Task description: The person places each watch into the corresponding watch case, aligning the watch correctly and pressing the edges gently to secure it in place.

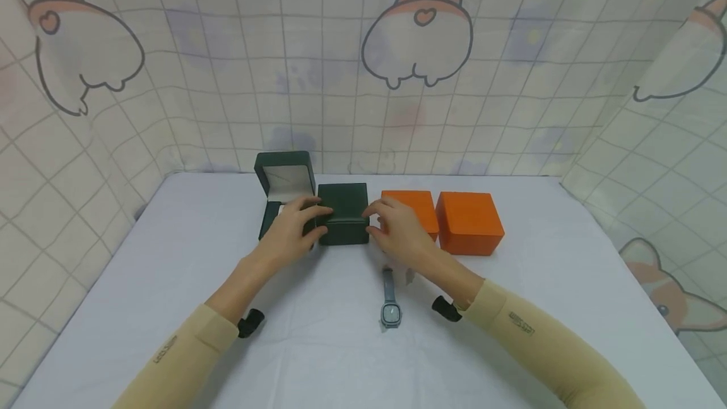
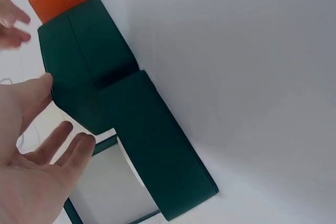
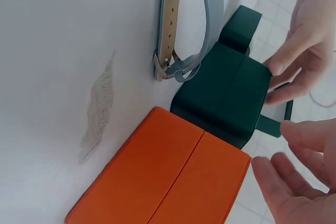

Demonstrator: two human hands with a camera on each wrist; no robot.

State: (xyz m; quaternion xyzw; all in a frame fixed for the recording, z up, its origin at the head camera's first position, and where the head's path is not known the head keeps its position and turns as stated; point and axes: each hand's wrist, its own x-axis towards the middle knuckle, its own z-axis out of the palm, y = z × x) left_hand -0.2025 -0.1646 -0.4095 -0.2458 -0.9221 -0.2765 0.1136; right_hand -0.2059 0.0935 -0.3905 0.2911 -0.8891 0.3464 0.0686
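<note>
A closed dark green box (image 1: 343,202) sits between my two hands, near the back of the table. My left hand (image 1: 288,231) is at its left side, thumb and fingers spread, with a fingertip at the box's edge in the left wrist view. On the other side, my right hand (image 1: 399,231) has its fingertips close to the green box's right edge, its fingers loosely bent. An open green box (image 1: 289,182), lid up and pale inside, stands partly behind my left hand. A watch (image 1: 390,313) with a blue-grey strap (image 3: 211,3) lies in front of my right hand.
Two orange boxes, a nearer one (image 1: 417,202) partly covered by my right hand and another (image 1: 470,216) beside it, stand to the right in the same row. A small grey patch (image 3: 98,108) shows on the white table (image 1: 318,346). A patterned cloth wall (image 1: 318,106) rises behind.
</note>
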